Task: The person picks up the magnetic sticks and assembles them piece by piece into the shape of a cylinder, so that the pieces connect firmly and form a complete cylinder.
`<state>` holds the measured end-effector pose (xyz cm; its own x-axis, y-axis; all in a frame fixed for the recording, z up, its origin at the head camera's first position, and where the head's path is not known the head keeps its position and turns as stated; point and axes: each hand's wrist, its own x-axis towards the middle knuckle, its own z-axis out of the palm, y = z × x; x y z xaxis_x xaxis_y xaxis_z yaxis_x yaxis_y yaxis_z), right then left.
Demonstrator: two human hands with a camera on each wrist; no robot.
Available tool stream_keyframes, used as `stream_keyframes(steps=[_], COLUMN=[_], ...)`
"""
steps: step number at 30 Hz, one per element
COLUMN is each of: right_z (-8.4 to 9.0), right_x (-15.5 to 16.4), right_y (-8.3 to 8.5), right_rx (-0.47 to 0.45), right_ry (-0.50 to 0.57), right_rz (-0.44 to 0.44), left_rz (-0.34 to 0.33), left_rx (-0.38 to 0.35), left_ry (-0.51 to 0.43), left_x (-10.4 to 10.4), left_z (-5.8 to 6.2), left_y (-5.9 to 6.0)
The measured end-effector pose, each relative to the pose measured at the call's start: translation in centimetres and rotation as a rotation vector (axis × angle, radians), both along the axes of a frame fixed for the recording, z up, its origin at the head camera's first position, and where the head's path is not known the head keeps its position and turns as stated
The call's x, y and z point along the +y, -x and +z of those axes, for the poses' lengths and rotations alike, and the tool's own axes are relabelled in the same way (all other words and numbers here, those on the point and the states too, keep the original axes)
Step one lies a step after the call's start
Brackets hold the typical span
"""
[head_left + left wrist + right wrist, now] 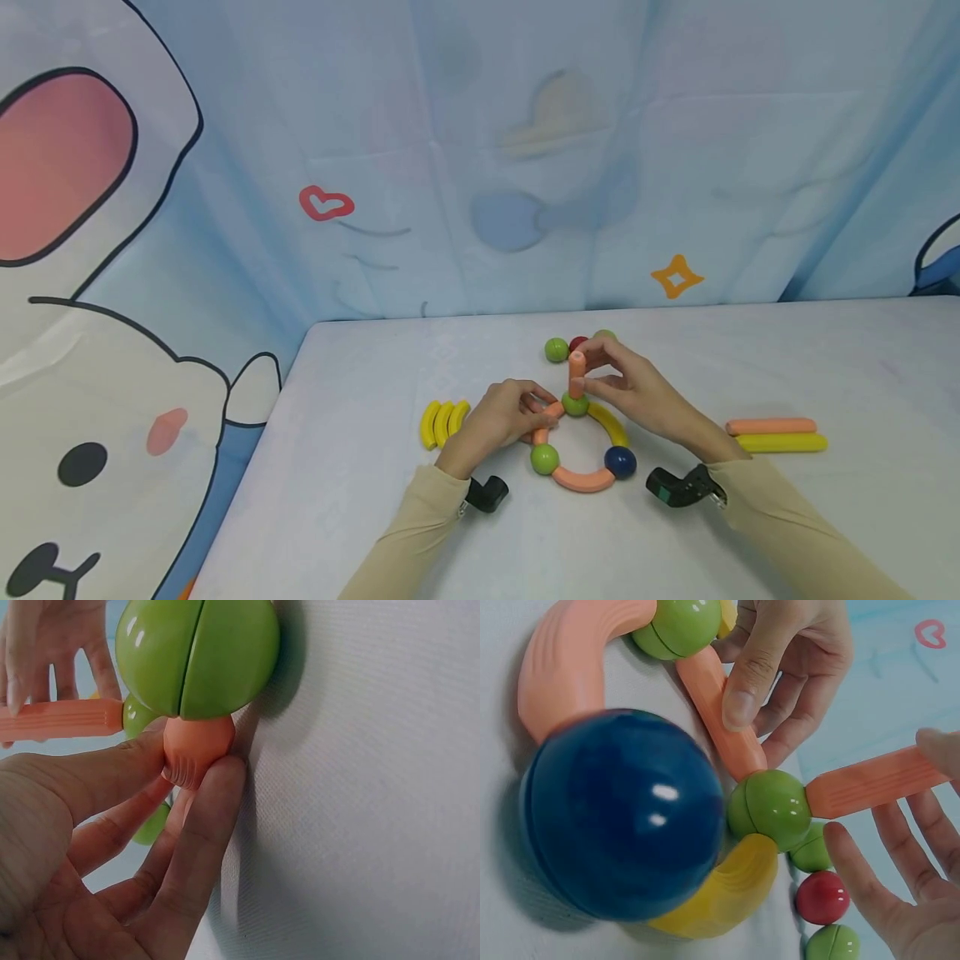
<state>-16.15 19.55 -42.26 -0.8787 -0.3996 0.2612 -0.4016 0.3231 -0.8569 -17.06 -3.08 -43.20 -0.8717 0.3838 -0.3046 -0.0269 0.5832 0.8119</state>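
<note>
Orange curved rod [582,480], blue ball [620,461] nearest you, mid-table. Left hand [504,417] pinches short orange rod [546,421]; keep it braced. Right hand [626,383] pinches upright orange rod [576,373] on green ball [575,405]; keep vertical. Right-wrist view alone shows red ball [822,897] clearly.

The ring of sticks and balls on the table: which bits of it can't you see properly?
- Head view: the left hand covers most of the straight orange stick.
- Head view: the right hand hides part of the balls behind it.
- Left wrist view: the big green ball fills the frame; the ring is out of sight.
- Right wrist view: the blue ball blocks part of the yellow curved stick.
</note>
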Motion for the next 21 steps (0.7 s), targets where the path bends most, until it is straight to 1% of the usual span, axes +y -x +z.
stream_keyframes(steps=[2,5,8,11,15,18,21], right_z=[0.3,1.0,1.8,2.2,1.7,1.0,0.4], right_x=[0.2,1.0,2.6,5.5,10.2,13.3,15.6], right_y=[-0.2,-0.6,-1.1,-1.5,-1.9,-2.6,-3.4], right_rx=[-0.027,-0.034,0.009,0.068,0.119,0.088,0.003], right_ry=[-0.011,-0.062,-0.136,-0.24,-0.392,-0.492,-0.596], right_rz=[-0.01,-0.038,-0.064,-0.067,-0.057,-0.083,-0.107], left_rz=[-0.002,0.0,0.007,0.01,0.014,0.016,0.015], left_rx=[0.001,0.0,0.0,0.002,0.004,0.004,-0.002], left_ry=[-0.001,-0.006,-0.01,-0.017,-0.013,-0.006,-0.013], left_x=[0.0,0.0,0.0,0.1,-0.1,-0.2,-0.1], left_z=[0.0,-0.1,-0.2,-0.2,-0.3,-0.3,-0.3], left_y=[0.0,0.0,0.0,0.0,0.0,0.0,0.1])
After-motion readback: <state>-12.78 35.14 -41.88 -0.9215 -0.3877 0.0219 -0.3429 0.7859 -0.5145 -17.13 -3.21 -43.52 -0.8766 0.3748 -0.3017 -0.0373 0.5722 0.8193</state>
